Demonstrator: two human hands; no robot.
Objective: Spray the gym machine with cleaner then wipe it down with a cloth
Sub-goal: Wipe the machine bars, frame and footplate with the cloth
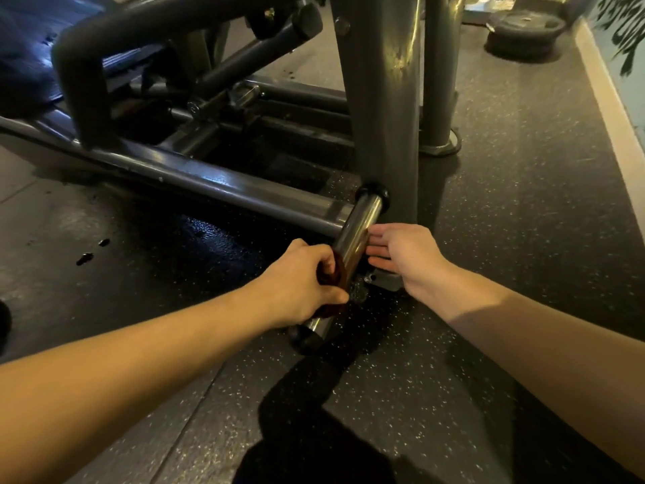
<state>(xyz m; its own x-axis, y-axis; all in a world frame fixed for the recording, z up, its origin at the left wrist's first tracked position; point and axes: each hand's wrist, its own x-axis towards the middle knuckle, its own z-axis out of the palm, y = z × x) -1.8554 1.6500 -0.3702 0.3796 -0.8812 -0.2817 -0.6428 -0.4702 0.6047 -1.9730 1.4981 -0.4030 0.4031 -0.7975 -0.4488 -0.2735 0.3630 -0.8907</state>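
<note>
A grey steel gym machine (380, 99) stands on the rubber floor, with a chrome weight peg (359, 225) jutting from the base of its upright. My left hand (300, 281) grips a dark brown cloth (335, 277) and holds it wrapped against the peg's near part. My right hand (405, 256) hovers on the peg's right side, fingers straight and relaxed, close to the chrome; contact is not visible. No spray bottle is in view.
A wet patch (209, 235) and dark drops (85, 258) mark the floor left of the peg. Stacked weight plates (523, 33) lie at the back right, beside a pale skirting (614, 110). The blue seat pad (24, 47) sits at upper left.
</note>
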